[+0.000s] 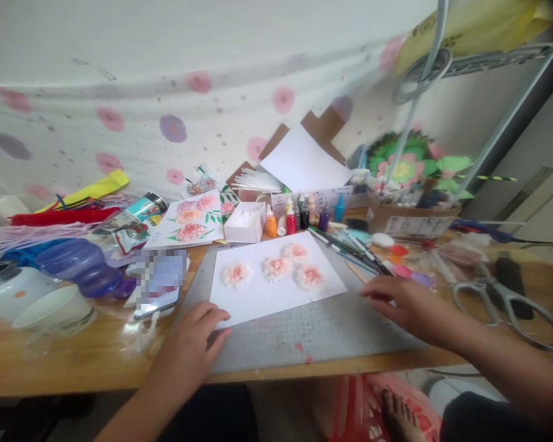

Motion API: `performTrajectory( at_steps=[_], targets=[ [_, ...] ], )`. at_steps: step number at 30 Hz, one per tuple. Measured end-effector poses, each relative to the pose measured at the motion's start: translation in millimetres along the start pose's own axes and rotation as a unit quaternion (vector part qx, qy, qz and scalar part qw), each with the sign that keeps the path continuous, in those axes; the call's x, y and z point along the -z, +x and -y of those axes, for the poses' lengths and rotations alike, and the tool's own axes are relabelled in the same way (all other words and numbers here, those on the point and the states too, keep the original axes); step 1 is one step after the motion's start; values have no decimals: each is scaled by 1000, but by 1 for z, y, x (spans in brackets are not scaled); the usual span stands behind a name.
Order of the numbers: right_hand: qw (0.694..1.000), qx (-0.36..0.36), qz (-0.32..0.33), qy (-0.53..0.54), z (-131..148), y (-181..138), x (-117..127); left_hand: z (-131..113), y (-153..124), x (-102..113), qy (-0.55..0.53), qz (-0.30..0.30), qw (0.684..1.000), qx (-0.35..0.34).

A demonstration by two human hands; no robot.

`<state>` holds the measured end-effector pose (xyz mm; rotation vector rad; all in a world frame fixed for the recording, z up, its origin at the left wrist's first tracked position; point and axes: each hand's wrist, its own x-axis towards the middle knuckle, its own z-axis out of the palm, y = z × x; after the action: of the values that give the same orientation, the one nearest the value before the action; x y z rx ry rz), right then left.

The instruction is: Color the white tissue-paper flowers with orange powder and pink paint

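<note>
A white sheet of paper lies on a grey cutting mat, with several fluffy white flowers on it, pinkish orange at their centres. My left hand is at the sheet's lower left corner, fingertips at its edge and thumb apart; nothing shows in it. Over the mat's right side is my right hand, fingers loosely stretched toward the left and holding nothing I can see. Just beyond it lie several pens and brushes.
Colour bottles and a white box stand behind the sheet. A flower picture leans at the back left. To the left are a phone and a pale bowl. Large scissors lie at the right.
</note>
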<state>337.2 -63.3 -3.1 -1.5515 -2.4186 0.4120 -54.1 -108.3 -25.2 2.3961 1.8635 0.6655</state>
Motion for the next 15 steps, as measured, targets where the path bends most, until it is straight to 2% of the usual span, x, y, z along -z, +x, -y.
performTrajectory(
  at_steps=[3,8,12,15],
  targets=[
    [999,-31,10,-16,2,13,-6,16,1,-6,51,-11,998,23],
    [996,-64,27,-48,21,27,-17,22,-3,-13,59,43,997,40],
    [994,-85,35,-57,29,35,-19,17,3,-3,72,82,993,45],
    [994,-87,37,-56,28,38,-20,17,31,11,96,94,989,66]
  ],
)
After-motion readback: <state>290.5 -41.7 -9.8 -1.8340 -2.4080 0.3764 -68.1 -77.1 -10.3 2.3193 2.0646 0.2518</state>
